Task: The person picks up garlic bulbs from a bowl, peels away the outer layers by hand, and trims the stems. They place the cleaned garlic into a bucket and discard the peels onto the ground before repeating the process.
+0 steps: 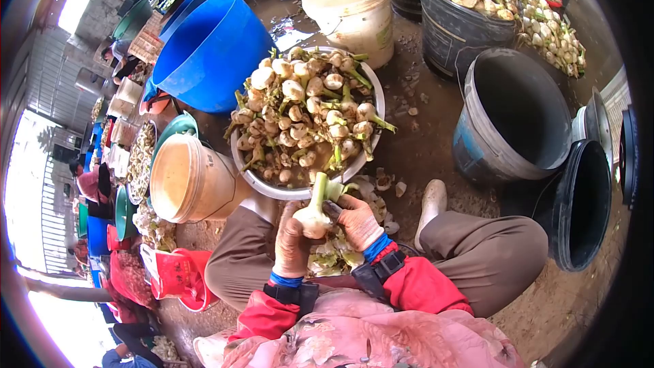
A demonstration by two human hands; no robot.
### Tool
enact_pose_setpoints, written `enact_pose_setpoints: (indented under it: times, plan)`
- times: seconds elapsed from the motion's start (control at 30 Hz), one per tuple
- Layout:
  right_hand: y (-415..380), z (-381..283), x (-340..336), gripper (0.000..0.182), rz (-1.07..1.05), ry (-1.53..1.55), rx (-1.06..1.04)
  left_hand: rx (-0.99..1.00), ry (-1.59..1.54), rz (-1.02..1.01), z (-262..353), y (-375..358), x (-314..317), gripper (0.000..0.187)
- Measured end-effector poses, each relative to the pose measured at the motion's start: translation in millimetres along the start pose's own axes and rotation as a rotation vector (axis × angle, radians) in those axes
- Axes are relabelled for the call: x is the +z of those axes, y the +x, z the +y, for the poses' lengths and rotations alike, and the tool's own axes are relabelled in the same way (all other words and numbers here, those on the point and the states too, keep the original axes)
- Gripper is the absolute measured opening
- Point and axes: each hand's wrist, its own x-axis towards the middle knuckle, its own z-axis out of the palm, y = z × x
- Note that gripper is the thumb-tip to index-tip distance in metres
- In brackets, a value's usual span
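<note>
Head view: left hand (294, 244) and right hand (355, 221) both closed around garlic bulb (314, 217).

Basin (240, 163): on the floor before the knees, heaped with bulbs (306, 112).
Tipped bucket (187, 178): left of basin, touching.
Tub (211, 48): behind the bucket.
Pail (354, 3): behind basin.
Empty buckets (511, 116): right.

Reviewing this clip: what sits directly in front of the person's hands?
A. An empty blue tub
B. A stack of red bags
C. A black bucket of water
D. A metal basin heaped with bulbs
D. Just beyond the left hand and right hand, which hold one bulb between them, stands a metal basin piled with pale, green-stemmed bulbs.
</note>
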Motion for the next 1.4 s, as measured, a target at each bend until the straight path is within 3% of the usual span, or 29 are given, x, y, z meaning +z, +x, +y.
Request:
enact_pose_setpoints:
  times: [0.07, 0.1, 0.17, 0.23, 0.3, 0.4, 0.5, 0.53, 0.57, 0.67, 0.7, 0.77, 0.9, 0.93, 0.97, 1.0, 1.03, 1.1, 1.2, 1.23, 1.33, 1.4]
  plan:
    - [-2.8, -5.1, 2.0, 0.031, 0.008, 0.005, -0.039, -0.235, -0.084, -0.11, 0.7, -1.0, -4.4, 0.087]
    - [-3.9, -9.0, -0.1, 0.032, -0.046, 0.112, -0.001, -0.235, -0.083, -0.11, 2.8, 0.2, -8.0, 0.087]
    - [-4.9, -12.6, -3.4, 0.032, -0.129, 0.292, -0.017, -0.525, -0.236, -0.22, 6.6, 2.9, -11.8, 0.086]
    - [-2.7, -17.9, -10.6, 0.032, -0.045, 0.175, -0.08, -0.449, -0.053, -0.279, 11.1, 5.9, -11.0, 0.075]
    - [-1.0, -25.0, -12.3, 0.031, -0.01, 0.14, -0.051, -0.369, 0.044, -0.169, 23.0, 9.4, -11.0, 0.059]
    - [0.4, -23.2, -7.5, 0.029, 0.075, -0.283, -0.171, -0.222, 0.23, -0.033, 34.4, 15.5, -13.2, 0.046]
    - [-0.4, -11.4, 2.1, 0.032, -0.091, -0.595, -0.374, -0.091, 0.463, -0.2, 37.3, 32.3, -14.3, 0.035]
    - [1.8, -9.5, 5.4, 0.03, -0.165, -0.696, -0.517, -0.167, 0.502, -0.147, 43.7, 28.4, -3.2, 0.028]
    - [-0.4, -10.4, 5.9, 0.03, -0.167, -0.696, -0.519, -0.165, 0.502, -0.145, 42.4, 27.7, -0.9, 0.028]
    - [-7.5, -20.9, 9.2, 0.029, 0.07, -0.67, -0.269, -0.105, 0.446, -0.064, 26.5, 25.3, -0.4, 0.025]
    - [-1.9, -16.3, 4.1, 0.029, 0.075, -0.668, -0.268, 0.17, 0.819, -0.011, 15.7, 20.3, -8.0, 0.024]
    - [11.9, -8.9, -6.0, 0.034, 0.251, -0.386, -0.255, 0.427, 0.925, -0.086, 23.8, 8.9, 5.1, 0.024]
    - [41.3, 30.1, -50.8, 0.039, 0.402, -0.46, -0.222, 0.585, 0.846, -0.182, 30.3, -4.4, 4.9, 0.026]
    - [40.2, 27.9, -56.3, 0.038, 0.454, -0.556, -0.159, 0.508, 0.626, -0.177, 30.5, -12.0, 3.6, 0.034]
    - [37.9, 23.8, -61.3, 0.038, 0.505, -0.65, -0.095, 0.507, 0.63, -0.178, 33.2, -16.5, 3.3, 0.034]
    - [35.6, 23.3, -70.5, 0.035, 0.493, -0.724, -0.02, 0.376, 0.411, -0.121, 38.5, -22.0, 2.7, 0.041]
    - [34.4, 17.2, -74.5, 0.033, 0.343, -1.042, 0.017, 0.248, 0.191, -0.061, 43.8, -25.3, 1.3, 0.049]
    - [29.9, 20.8, -66.6, 0.033, 0.238, -1.377, -0.081, 0.283, 0.199, -0.037, 43.4, -20.9, -9.7, 0.055]
    - [19.9, 15.3, -32.5, 0.036, 0.124, -0.729, -0.253, 0.303, 0.181, -0.029, 31.3, -10.6, -21.1, 0.055]
    - [13.5, 5.2, -17.9, 0.035, 0.049, -0.547, -0.258, 0.347, 0.354, 0.01, 27.0, -9.2, -24.0, 0.052]
    - [-4.0, -12.3, 13.5, 0.038, -0.045, -0.653, -0.298, 0.412, 0.63, 0.025, 19.4, -7.6, -28.2, 0.047]
    - [-10.0, -11.8, 14.4, 0.038, -0.054, -0.949, -0.34, 0.482, 0.804, 0.016, 16.6, -8.9, -26.2, 0.039]
